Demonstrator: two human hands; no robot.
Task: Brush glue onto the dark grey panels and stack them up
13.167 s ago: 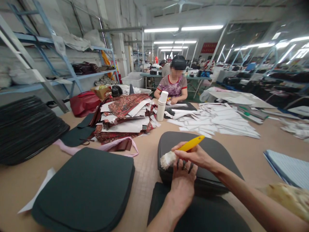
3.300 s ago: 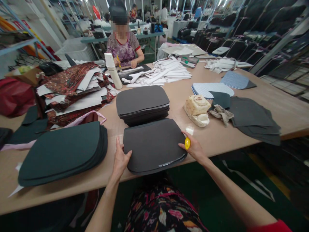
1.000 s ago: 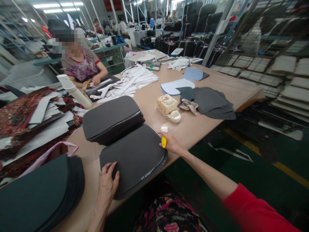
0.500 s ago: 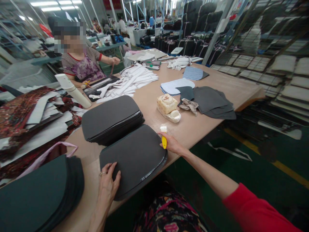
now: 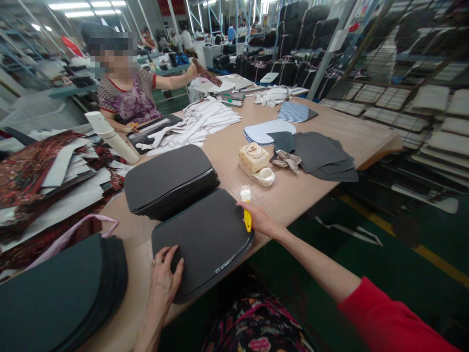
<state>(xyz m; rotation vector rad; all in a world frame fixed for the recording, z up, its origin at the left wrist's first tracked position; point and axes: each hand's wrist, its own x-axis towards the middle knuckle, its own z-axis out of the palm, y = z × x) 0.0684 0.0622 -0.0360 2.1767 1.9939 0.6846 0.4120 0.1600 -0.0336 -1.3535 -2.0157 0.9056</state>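
Note:
My left hand (image 5: 167, 274), a ring on one finger, lies with spread fingers on the near-left edge of a dark grey rounded panel (image 5: 201, 234). That panel tops a low stack whose near edge has a shiny whitish streak. At the stack's right corner my right hand (image 5: 259, 220) grips a brush (image 5: 248, 220) by its yellow handle, white bristles pointing away from me over the tabletop. Beyond the bristles is a crusted, cream-coloured container (image 5: 253, 157) with a white round lid or cup at its front. Another stack of dark panels (image 5: 168, 178) sits just behind the first.
More dark panels (image 5: 54, 298) are piled at lower left. Across the table (image 5: 223, 156), a co-worker (image 5: 132, 98) holds a brownish strip (image 5: 207, 73) near white strips (image 5: 208, 120). Grey sheets (image 5: 322, 154), striped pieces (image 5: 269, 129) and a crumpled rag (image 5: 287, 160) lie right of the container.
The brush in my right hand has shifted slightly, its bristles a little further away and left. My left hand has stayed put. The co-worker's arm has lifted outward with the brownish strip.

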